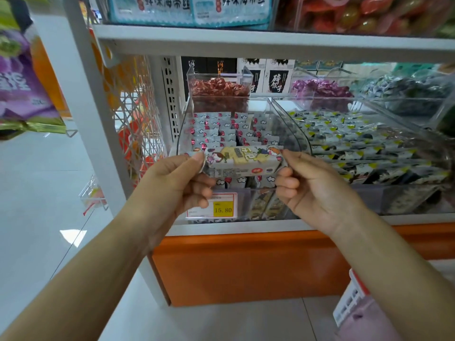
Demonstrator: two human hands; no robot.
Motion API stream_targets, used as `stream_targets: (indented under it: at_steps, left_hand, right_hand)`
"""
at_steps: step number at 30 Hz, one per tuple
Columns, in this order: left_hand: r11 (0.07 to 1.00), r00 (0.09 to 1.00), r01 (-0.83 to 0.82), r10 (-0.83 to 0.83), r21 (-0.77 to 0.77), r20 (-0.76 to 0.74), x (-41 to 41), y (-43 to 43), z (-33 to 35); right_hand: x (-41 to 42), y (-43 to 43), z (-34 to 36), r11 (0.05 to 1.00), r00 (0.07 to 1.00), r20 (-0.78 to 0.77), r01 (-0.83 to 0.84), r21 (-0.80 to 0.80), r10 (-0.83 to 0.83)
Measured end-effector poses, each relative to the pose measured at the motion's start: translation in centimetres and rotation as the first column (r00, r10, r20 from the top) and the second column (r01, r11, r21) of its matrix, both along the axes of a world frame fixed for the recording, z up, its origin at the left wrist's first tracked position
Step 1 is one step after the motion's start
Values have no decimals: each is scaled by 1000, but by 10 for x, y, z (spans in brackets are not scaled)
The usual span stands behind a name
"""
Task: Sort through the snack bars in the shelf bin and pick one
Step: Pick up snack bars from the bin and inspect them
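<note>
One snack bar (242,161) is out of the stock, held in the air just in front of the clear shelf bin (183,130), at the height of its front rim. You hold it level, long axis running left to right, with a broad face tilted up toward you.

Wrapper: pale grey-white, with cartoon figures at both ends and a yellow patch with bold characters across the middle. The lower face carries a block of small print, too fine to read, plus a red oval mark and a blue mark toward the right end.

Your left hand (179,183) pinches the left end of the bar between thumb and forefinger; the other fingers (204,190) are curled below it, palm side facing right. Your right hand (312,185) pinches the right end the same way, its remaining fingers folded in under the bar. Both forearms come up from the lower corners and converge on the bar.

Behind the bar, the bin holds rows of bars (221,134) in matching grey wrappers with red dots, standing on edge. A price tag (213,205) reading 15.80 sits on the bin's front, partly covered by your left fingers. The bin stands on a white shelf (246,225).
</note>
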State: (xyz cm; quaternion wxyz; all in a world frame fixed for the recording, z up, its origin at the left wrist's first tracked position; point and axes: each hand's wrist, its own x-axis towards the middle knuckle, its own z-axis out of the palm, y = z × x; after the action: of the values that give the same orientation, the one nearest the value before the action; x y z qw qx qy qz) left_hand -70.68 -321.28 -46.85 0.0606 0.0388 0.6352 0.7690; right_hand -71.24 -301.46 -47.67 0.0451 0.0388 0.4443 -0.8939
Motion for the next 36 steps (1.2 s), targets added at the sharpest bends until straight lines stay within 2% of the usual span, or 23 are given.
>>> stream_targets:
  at_steps: [5, 6, 7, 8, 10, 11, 13, 15, 18, 22, 27, 31, 36]
  left_hand:
    - [1000, 999, -8, 8, -11, 49, 0, -1, -1]
    - [1000, 999, -4, 4, -9, 53, 0, -1, -3]
    - [1000, 999, -3, 3, -6, 52, 0, -2, -4]
    - [1000, 999, -2, 2, -2, 45, -1, -2, -5]
    - [1000, 1000, 6, -7, 18, 27, -1, -3, -5]
    - [999, 1000, 12, -13, 41, 25, -1, -4, -4]
    - [997, 999, 26, -27, 75, 17, -2, -5, -3]
    - [999, 999, 30, -30, 31, -25, -1, -5, -4]
    - [1000, 997, -1, 0, -20, -75, -1, -4, -5]
    - [997, 993, 23, -31, -75, -113, -1, -6, -5]
    - [965, 977, 21, -75, -262, -199, 3, -3, -4]
    - [934, 958, 6, -107, -358, -264, 5, -3, -3]
    - [846, 917, -64, -160, -529, -366, 8, 1, -4]
  right_hand:
    - [0, -3, 3, 981, 996, 59, -48, -188, 60]
    - [0, -3, 1, 986, 998, 49, -39, -161, 47]
    - [0, -2, -1, 998, 1000, 17, -10, -67, 11]
    - [1, -1, -3, 995, 998, -43, 42, 95, -38]
    - [3, -1, -5, 894, 970, -222, 183, 409, -97]
    - [4, 0, -6, 848, 951, -292, 239, 473, -104]
    - [6, 0, -6, 835, 927, -364, 270, 479, -91]
    - [7, 0, -5, 836, 916, -398, 262, 483, -57]
    - [9, -1, -5, 857, 919, -394, 208, 471, -7]
    - [10, -3, -6, 806, 915, -404, 233, 544, 9]
    - [8, -5, -9, 753, 921, -386, 223, 619, 45]
    - [10, -6, -7, 749, 912, -410, 263, 609, 13]
    - [10, -5, -8, 626, 876, -480, 395, 672, -37]
